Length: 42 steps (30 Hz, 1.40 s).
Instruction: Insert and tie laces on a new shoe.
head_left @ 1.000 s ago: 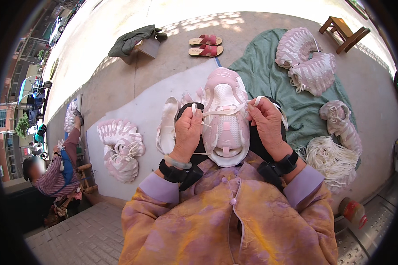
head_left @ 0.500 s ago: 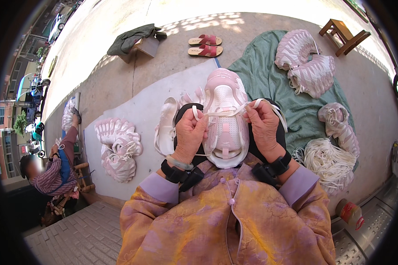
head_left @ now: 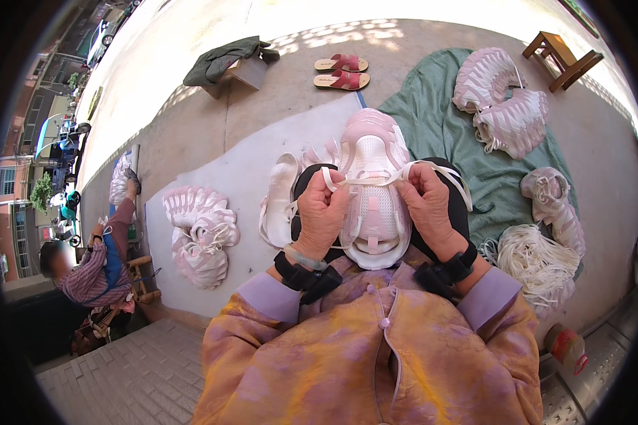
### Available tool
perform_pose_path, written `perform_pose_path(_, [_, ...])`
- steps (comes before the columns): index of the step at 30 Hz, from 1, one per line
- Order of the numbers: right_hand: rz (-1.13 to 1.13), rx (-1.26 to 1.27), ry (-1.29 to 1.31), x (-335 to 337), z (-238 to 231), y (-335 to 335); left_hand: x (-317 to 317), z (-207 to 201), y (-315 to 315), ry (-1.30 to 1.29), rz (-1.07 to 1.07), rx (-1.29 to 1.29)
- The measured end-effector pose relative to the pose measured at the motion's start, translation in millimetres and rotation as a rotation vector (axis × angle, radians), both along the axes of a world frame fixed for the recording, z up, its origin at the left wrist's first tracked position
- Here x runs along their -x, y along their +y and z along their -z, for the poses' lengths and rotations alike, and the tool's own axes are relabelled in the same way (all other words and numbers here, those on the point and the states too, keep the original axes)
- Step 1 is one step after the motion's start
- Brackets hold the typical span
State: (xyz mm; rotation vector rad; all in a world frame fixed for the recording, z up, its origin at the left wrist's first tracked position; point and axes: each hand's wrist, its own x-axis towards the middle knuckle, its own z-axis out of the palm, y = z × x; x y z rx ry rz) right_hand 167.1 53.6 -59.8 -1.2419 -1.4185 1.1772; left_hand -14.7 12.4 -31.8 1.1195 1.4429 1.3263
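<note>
A pink and white sneaker (head_left: 378, 217) rests between my knees, its toe pointing away from me. A flat white shoelace (head_left: 367, 181) runs across it from hand to hand. My left hand (head_left: 322, 216) pinches the lace at the left side, and a loop stands up above the fingers. At the right side my right hand (head_left: 427, 204) is closed on the same lace, whose loose end trails over my right knee. Just left of my left hand lies another white shoe part (head_left: 278, 202), partly hidden by my knee.
Curved stacks of pink and white shoe pieces (head_left: 204, 237) lie on a pale sheet (head_left: 255, 152) and a green cloth (head_left: 432, 92). White laces (head_left: 535, 258) are heaped at right. Red sandals (head_left: 342, 79), a wooden stool (head_left: 556, 55) and a draped box (head_left: 242, 74) stand ahead. Another person (head_left: 92, 273) sits at left.
My hands have come slightly closer together, with the lace still held in both. The whole view has shifted a little, so everything appears farther right.
</note>
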Motion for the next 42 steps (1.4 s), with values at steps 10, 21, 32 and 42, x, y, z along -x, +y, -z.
perform_pose_path(10, [-0.038, 0.154, 0.182, -6, 4, -2, 2, 7, 4, -0.088, -0.049, 0.097])
perform_pose_path(21, [-0.067, 0.196, 0.166, -19, -2, -7, 2, 13, 14, 0.178, 0.051, 0.082])
perform_pose_path(32, [0.035, -0.111, -0.09, -26, -27, -13, 2, -28, -15, 0.81, 0.152, -0.106])
perform_pose_path(42, [-0.341, -0.622, -0.572, 30, -44, -2, 1, -6, -19, 0.846, 0.15, -0.199])
